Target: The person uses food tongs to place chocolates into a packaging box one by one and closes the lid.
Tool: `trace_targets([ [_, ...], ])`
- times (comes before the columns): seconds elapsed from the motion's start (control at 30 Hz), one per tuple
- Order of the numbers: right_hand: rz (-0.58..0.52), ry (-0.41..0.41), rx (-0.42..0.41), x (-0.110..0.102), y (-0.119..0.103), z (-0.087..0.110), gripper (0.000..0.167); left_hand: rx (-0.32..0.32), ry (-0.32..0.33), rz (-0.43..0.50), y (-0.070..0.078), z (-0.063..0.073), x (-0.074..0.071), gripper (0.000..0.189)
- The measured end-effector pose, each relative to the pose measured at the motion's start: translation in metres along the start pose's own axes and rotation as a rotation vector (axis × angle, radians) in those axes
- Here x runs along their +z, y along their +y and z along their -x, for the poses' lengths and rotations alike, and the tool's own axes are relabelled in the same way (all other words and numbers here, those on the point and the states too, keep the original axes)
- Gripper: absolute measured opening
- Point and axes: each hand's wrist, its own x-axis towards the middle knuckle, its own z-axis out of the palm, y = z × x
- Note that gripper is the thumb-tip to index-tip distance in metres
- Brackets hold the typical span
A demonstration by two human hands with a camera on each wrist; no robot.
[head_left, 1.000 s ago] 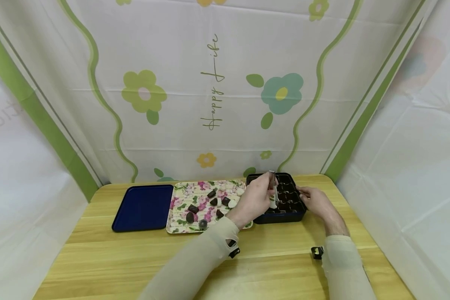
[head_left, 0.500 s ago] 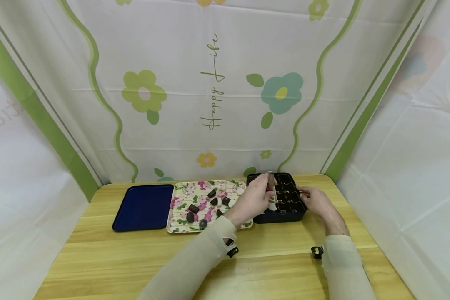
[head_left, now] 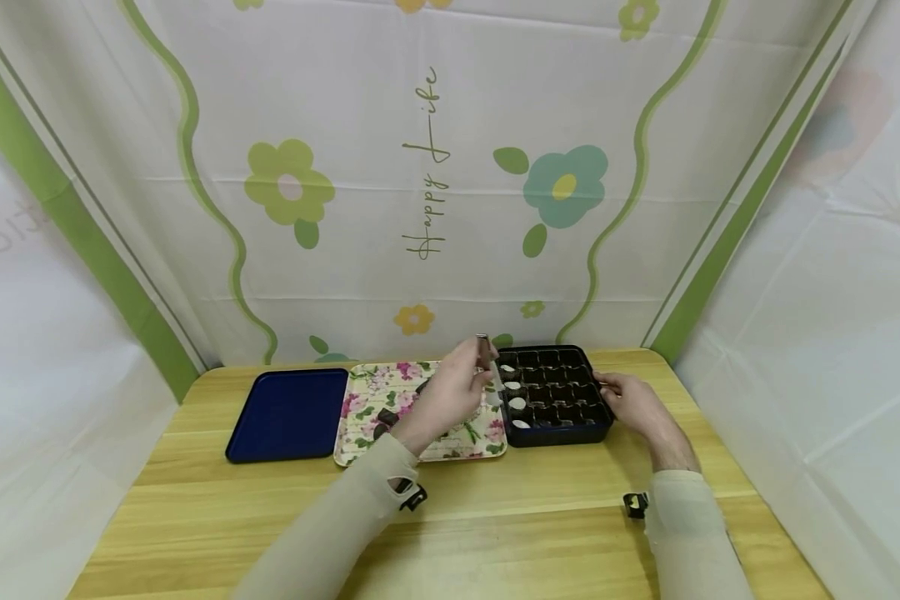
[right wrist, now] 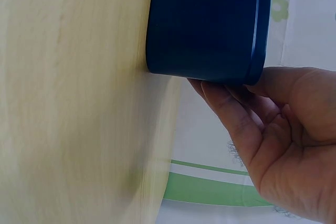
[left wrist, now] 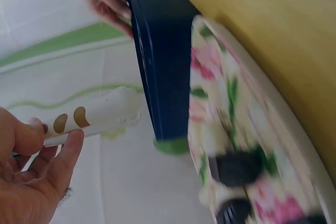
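Observation:
My left hand (head_left: pixel 450 390) holds a pair of tongs with white slotted ends (left wrist: pixel 107 116) above the right side of a floral tray (head_left: pixel 367 387). Nothing shows in the tongs' tips in the left wrist view. On that tray lie dark chocolates (left wrist: pixel 236 167) and pale ones, partly hidden by my left arm in the head view. To the right stands a navy box (head_left: pixel 561 436) with a dark compartment insert; white chocolates (head_left: pixel 517 403) sit in its left column. My right hand (head_left: pixel 636 406) grips the box's right side, thumb at the rim and fingers against the wall.
A flat blue tray or lid (head_left: pixel 288 415) lies left of the floral tray. All of it rests on a wooden table (head_left: pixel 510 525). A printed white curtain (head_left: pixel 435 208) hangs close behind, with white sheets on both sides.
My left hand has moved left with the tongs, from over the box to over the floral tray, uncovering the box's left column of white chocolates. The right hand stays at the box.

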Motion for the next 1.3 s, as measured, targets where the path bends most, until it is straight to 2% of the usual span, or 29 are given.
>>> trace_targets([
  [0.2,0.013,0.008,-0.011,-0.001,-0.001,0.0,0.048,-0.04,0.046,-0.022,-0.022,0.022,-0.03,0.015],
  [0.37,0.018,0.009,-0.013,0.0,-0.001,-0.001,0.047,-0.084,0.06,-0.071,-0.036,0.041,-0.052,0.016],
  [0.6,0.018,0.002,-0.007,0.001,0.0,-0.001,0.048,-0.115,0.054,-0.175,-0.055,0.065,-0.078,0.012],
  [0.73,0.019,-0.001,-0.007,0.001,-0.001,-0.001,0.048,-0.152,0.03,-0.18,-0.065,0.077,-0.09,0.012],
  [0.97,0.025,0.009,-0.015,0.0,0.0,0.0,0.048,-0.182,-0.009,-0.16,-0.08,0.088,-0.102,0.021],
  [1.3,0.033,0.008,-0.013,0.0,0.001,-0.001,0.048,-0.209,-0.032,-0.163,-0.091,0.087,-0.1,0.018],
])
